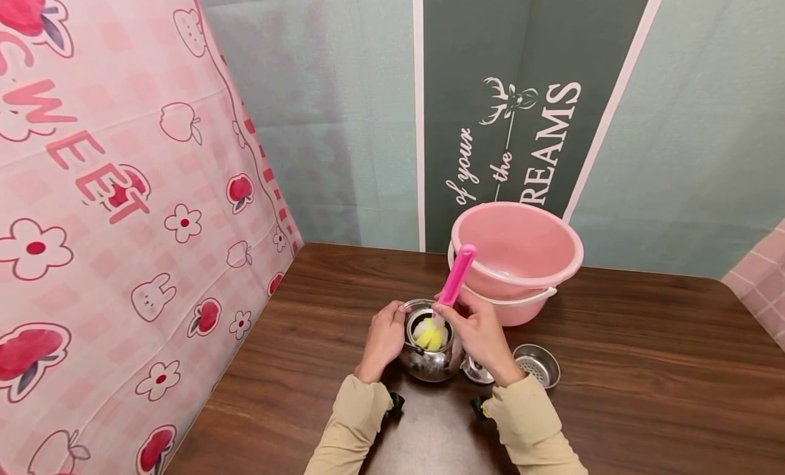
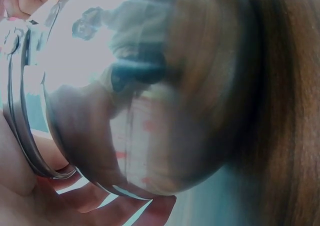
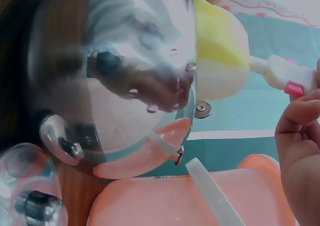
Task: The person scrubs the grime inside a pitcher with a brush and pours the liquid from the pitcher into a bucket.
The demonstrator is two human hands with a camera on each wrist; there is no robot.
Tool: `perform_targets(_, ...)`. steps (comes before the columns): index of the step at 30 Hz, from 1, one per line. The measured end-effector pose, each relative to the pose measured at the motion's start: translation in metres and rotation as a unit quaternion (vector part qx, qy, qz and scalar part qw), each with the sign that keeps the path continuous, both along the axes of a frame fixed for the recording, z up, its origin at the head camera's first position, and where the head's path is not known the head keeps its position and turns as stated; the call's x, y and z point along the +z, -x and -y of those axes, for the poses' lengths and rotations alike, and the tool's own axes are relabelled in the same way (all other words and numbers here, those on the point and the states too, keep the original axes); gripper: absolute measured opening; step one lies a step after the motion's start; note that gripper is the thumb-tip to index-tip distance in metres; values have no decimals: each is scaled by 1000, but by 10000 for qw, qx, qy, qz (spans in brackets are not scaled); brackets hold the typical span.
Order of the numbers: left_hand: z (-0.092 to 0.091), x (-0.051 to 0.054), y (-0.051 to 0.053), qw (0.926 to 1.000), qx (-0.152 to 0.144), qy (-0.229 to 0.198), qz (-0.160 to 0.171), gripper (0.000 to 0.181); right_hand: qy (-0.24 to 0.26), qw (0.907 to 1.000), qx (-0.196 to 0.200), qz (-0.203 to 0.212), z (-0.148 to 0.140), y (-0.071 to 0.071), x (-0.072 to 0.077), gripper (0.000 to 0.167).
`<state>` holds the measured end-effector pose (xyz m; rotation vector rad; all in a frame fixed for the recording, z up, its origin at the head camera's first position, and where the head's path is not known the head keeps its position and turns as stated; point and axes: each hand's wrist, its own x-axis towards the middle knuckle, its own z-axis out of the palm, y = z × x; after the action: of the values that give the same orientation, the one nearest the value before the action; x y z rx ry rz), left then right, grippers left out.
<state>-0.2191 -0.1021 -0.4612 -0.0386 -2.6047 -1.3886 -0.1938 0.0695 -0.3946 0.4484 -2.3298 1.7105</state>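
Note:
A round shiny metal pot [image 1: 432, 366] stands on the table, its mouth facing up. My left hand [image 1: 385, 337] grips its rim and side; in the left wrist view the fingers of that hand [image 2: 95, 203] curl round the pot [image 2: 150, 86]. My right hand [image 1: 481, 332] pinches the pink and white handle [image 1: 456, 277] of a brush with a yellow and white sponge head [image 1: 431, 334], which sits at the pot's mouth. In the right wrist view the sponge [image 3: 222, 51] shows at the rim of the pot [image 3: 140, 61], with water drops on the metal, and my right hand [image 3: 302, 151] holds the handle.
A pink basin [image 1: 518, 247] rests in a pink bucket [image 1: 521, 311] with a white handle, behind my right hand. A metal strainer [image 1: 537, 366] lies to the right of my right wrist, and a metal lid [image 1: 476, 371] sits between the pot and that wrist.

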Motion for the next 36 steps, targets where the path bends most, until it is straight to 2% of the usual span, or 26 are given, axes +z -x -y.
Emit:
perform_targets(5,1,0,0,10000,-18,19,-3,28,-75,9999,90,43,-4,7,-13,16)
perform_targets(14,1,1,1,10000,-72,28,-10,28,-429,9989,160,-71,-7,2,-11,18)
perform_targets(28,3,-1,2,9998,-154,66,-84,27,-782,9909,148,-1085,-6,-1,-12,14)
perform_targets(36,4,0,3,9998,-182,-29,15,28,-678,9858,143,-1528,-6,2,-19,15)
